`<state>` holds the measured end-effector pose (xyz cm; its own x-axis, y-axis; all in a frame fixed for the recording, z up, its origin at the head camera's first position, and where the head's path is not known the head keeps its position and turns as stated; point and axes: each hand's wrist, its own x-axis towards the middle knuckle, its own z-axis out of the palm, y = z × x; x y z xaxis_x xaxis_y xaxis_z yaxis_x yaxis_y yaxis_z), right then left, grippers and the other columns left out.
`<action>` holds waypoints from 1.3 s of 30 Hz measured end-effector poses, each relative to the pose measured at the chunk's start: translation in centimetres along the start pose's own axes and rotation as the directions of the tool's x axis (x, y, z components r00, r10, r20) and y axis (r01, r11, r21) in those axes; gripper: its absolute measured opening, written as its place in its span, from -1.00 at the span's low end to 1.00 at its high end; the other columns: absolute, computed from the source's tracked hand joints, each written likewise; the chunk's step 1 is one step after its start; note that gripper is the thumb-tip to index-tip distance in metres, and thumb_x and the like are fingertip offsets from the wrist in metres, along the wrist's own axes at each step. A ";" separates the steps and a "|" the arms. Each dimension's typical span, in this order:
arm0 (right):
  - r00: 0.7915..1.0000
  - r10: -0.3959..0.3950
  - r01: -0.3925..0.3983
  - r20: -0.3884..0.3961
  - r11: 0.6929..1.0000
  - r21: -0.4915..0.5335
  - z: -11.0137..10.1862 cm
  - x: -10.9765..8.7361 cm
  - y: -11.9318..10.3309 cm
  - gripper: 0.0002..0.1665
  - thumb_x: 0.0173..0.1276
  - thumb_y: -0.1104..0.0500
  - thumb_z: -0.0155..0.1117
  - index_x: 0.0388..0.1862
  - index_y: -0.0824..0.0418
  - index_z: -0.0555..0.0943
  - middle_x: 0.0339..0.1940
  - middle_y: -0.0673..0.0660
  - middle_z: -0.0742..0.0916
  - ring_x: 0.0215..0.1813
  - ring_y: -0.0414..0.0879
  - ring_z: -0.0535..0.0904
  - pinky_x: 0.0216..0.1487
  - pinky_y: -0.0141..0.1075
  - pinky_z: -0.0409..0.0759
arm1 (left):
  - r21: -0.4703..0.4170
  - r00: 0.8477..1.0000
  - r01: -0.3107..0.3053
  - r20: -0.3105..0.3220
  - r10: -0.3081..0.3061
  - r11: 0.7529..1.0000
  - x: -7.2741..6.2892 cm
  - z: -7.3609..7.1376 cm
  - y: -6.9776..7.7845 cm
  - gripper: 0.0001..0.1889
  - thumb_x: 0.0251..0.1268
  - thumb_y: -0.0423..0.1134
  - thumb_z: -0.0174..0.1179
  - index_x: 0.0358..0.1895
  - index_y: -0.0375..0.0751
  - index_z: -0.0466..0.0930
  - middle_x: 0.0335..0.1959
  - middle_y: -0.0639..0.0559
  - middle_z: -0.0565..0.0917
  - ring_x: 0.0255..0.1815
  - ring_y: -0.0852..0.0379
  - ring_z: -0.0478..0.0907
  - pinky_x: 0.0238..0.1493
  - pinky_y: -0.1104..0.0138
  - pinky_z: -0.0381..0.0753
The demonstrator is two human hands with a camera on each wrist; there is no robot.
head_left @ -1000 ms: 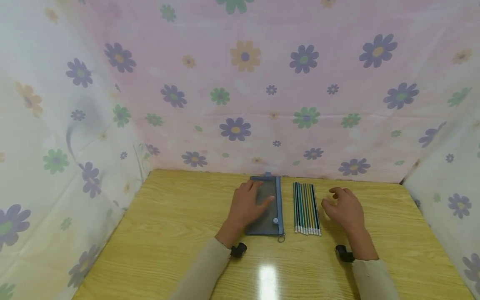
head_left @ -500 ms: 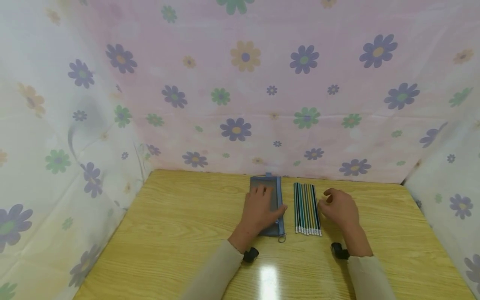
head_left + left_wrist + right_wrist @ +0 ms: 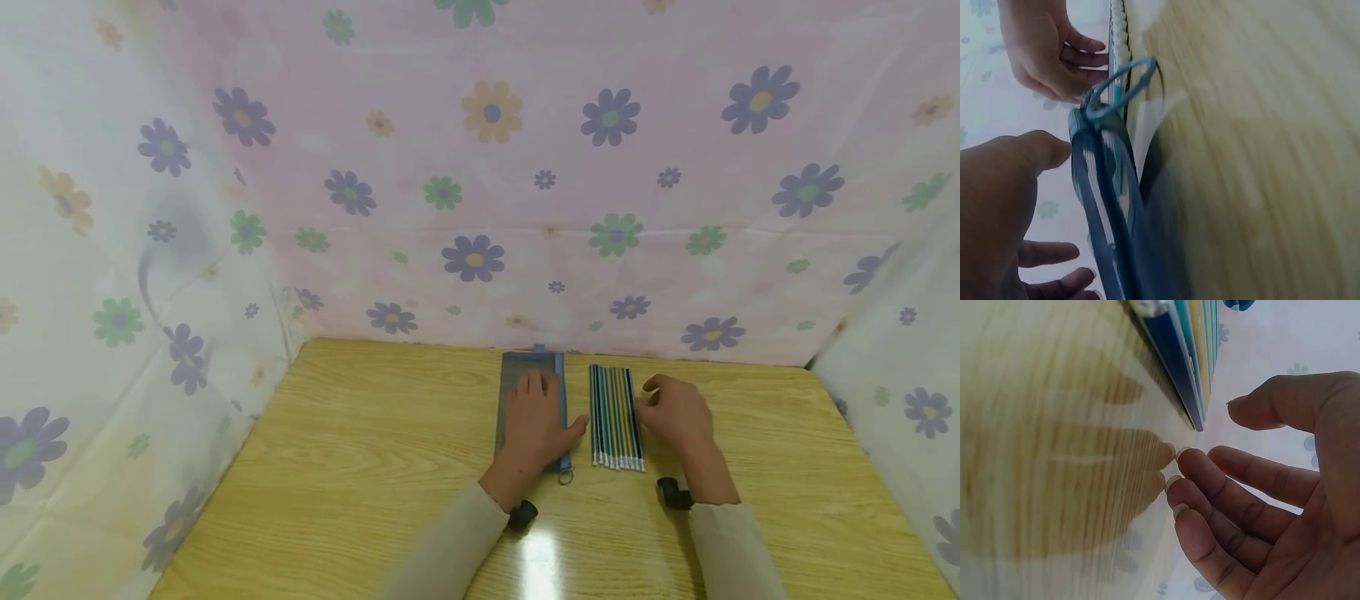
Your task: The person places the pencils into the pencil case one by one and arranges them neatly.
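Observation:
A blue-edged, see-through zip pouch (image 3: 516,367) lies flat on the table, its metal ring (image 3: 566,476) at the near right corner. My left hand (image 3: 534,425) is spread over the pouch, covering much of it, with the thumb reaching past the zipper side. In the left wrist view, that thumb (image 3: 1041,150) is close beside the pouch's zipper edge (image 3: 1100,206). To the right lies a row of several striped pencils (image 3: 617,417), white eraser ends toward me. My right hand (image 3: 678,412) is just right of the row, fingers loosely bent and holding nothing; its fingertips (image 3: 1188,459) are right at the tabletop.
The wood-grain table (image 3: 360,433) ends at a flower-patterned cloth (image 3: 405,167) at the back, and similar cloth hangs on both sides. Black wrist devices (image 3: 522,515) sit under each wrist. A bright glare spot (image 3: 540,558) shows near the front.
My left hand has moved right and come over the middle of the pouch. My right hand has shifted slightly left, closer to the pencils. Pouch and pencils stay in place.

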<state>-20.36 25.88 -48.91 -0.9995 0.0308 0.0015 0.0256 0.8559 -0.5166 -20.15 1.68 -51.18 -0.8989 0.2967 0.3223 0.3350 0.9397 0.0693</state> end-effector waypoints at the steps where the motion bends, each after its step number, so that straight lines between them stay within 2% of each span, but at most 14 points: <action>1: 1.000 0.002 -0.002 0.005 1.000 0.001 0.0 0.0 0.0 -0.52 0.44 0.09 0.33 0.14 0.45 0.65 -0.17 0.35 0.81 -0.33 0.11 0.73 -0.38 -0.02 0.67 | 0.004 1.000 0.009 0.006 -0.009 1.000 0.0 -0.1 0.2 -0.20 0.34 0.49 0.17 0.32 -0.11 0.53 0.14 -0.11 0.51 0.14 -0.03 0.48 -0.05 0.12 0.60; 8: 1.000 0.012 -0.012 0.018 1.000 -0.019 0.1 0.1 0.0 -0.61 0.40 0.10 0.38 -0.03 0.44 0.70 -0.18 0.35 0.80 -0.29 0.16 0.72 -0.32 0.05 0.68 | -0.055 0.995 0.089 0.040 -0.087 0.994 -0.3 -0.2 1.2 -0.27 0.32 0.39 0.27 0.30 -0.10 0.53 0.11 -0.12 0.52 0.06 -0.04 0.44 -0.03 0.10 0.52; 12: 0.999 0.013 -0.012 0.035 0.999 -0.035 0.3 0.2 0.1 -0.64 0.39 0.08 0.41 -0.15 0.42 0.74 -0.23 0.33 0.79 -0.31 0.14 0.70 -0.30 0.07 0.68 | -0.060 0.992 0.122 0.047 -0.119 0.991 -0.3 0.0 1.5 -0.29 0.32 0.35 0.30 0.29 -0.11 0.52 0.07 -0.12 0.54 0.01 -0.04 0.45 -0.05 0.10 0.51; 16: 0.997 0.032 -0.031 0.072 0.999 -0.025 0.5 0.2 0.1 -0.68 0.41 0.07 0.40 -0.42 0.30 0.73 -0.48 0.16 0.73 -0.49 -0.01 0.58 -0.48 -0.11 0.55 | -0.076 0.990 0.143 0.026 -0.141 0.987 -0.5 0.2 1.6 -0.34 0.29 0.32 0.34 0.20 -0.12 0.53 0.01 -0.12 0.56 -0.03 -0.05 0.47 -0.08 0.08 0.54; 19: 0.995 0.040 -0.039 0.086 0.999 -0.014 0.6 0.1 0.0 -0.58 0.42 0.09 0.38 -0.66 0.15 0.60 -0.70 -0.01 0.53 -0.62 -0.11 0.38 -0.58 -0.24 0.34 | -0.103 0.988 0.154 0.012 -0.154 0.983 -0.6 0.4 1.7 -0.41 0.30 0.23 0.36 0.16 -0.14 0.55 -0.03 -0.11 0.58 -0.05 -0.06 0.50 -0.11 0.07 0.56; 22: 0.996 0.037 -0.036 0.083 0.999 -0.015 0.6 0.0 -0.2 -0.49 0.43 0.10 0.35 -0.76 0.08 0.50 -0.77 -0.06 0.39 -0.66 -0.14 0.26 -0.59 -0.27 0.24 | -0.140 0.987 0.161 0.000 -0.162 0.977 -0.8 0.5 1.8 -0.47 0.33 0.12 0.38 0.16 -0.17 0.56 -0.05 -0.12 0.59 -0.06 -0.07 0.52 -0.14 0.05 0.58; 29: 0.995 0.043 -0.041 0.092 0.999 -0.021 0.6 -0.2 -0.5 -0.58 0.43 0.10 0.36 -0.66 0.14 0.61 -0.69 -0.01 0.57 -0.61 -0.09 0.39 -0.55 -0.23 0.32 | -0.234 0.987 0.157 0.002 -0.161 0.960 -0.7 0.9 1.7 -0.52 0.39 -0.09 0.33 0.25 -0.26 0.56 -0.03 -0.15 0.63 -0.05 -0.09 0.58 -0.06 0.04 0.66; 32: 0.994 0.048 -0.047 0.095 0.999 -0.016 0.6 -0.2 -0.6 -0.56 0.44 0.10 0.35 -0.68 0.14 0.60 -0.71 -0.01 0.55 -0.62 -0.10 0.38 -0.55 -0.23 0.31 | -0.277 0.988 0.145 -0.005 -0.153 0.950 -0.6 1.0 1.6 -0.58 0.38 -0.18 0.31 0.21 -0.30 0.57 -0.06 -0.16 0.64 -0.09 -0.08 0.58 -0.05 0.08 0.66; 35: 0.994 0.052 -0.051 0.094 0.999 -0.013 0.6 -0.2 -0.6 -0.54 0.44 0.10 0.34 -0.71 0.12 0.57 -0.74 -0.03 0.49 -0.64 -0.11 0.36 -0.57 -0.24 0.29 | -0.328 0.989 0.130 -0.019 -0.144 0.936 -0.7 1.1 1.5 -0.66 0.35 -0.26 0.30 0.12 -0.31 0.58 -0.15 -0.15 0.63 -0.17 -0.07 0.59 -0.15 0.15 0.64; 39: 0.994 0.055 -0.054 0.090 0.998 -0.012 0.6 -0.2 -0.5 -0.51 0.43 0.09 0.34 -0.75 0.10 0.53 -0.76 -0.05 0.44 -0.65 -0.12 0.33 -0.58 -0.26 0.27 | -0.412 0.989 0.119 -0.035 -0.147 0.903 -0.8 1.0 1.4 -0.72 0.32 -0.34 0.26 0.06 -0.32 0.59 -0.21 -0.14 0.63 -0.27 -0.04 0.61 -0.35 0.25 0.57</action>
<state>-20.19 25.12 -49.17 -0.9941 0.0314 -0.1042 0.0801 0.8591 -0.5055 -19.28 3.00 -52.30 -0.9278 0.1495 0.3418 0.3116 0.8142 0.4898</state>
